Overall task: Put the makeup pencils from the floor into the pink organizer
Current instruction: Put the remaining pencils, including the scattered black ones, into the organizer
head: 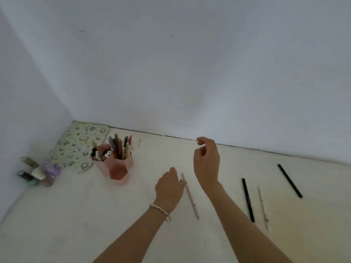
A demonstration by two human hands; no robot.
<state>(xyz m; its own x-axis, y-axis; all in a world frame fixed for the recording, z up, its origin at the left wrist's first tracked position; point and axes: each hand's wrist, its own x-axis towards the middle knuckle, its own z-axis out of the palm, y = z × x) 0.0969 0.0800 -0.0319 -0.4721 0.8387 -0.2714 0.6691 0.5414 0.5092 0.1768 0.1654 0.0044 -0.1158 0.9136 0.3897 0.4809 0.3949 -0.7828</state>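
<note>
The pink organizer, a cluster of hexagonal cups, stands on the floor at the left and holds several pencils and tubes. A thin beige pencil lies flat on the floor. My left hand, with a bracelet on the wrist, is palm down beside it, and its fingertips touch the pencil's upper part. My right hand hangs above the floor with loosely curled fingers and nothing in it. To the right lie a black pencil, a pale pencil and a second black pencil.
A green patterned pouch lies in the corner behind the organizer. Several small bottles stand against the left wall. White walls close off the floor at the left and the back.
</note>
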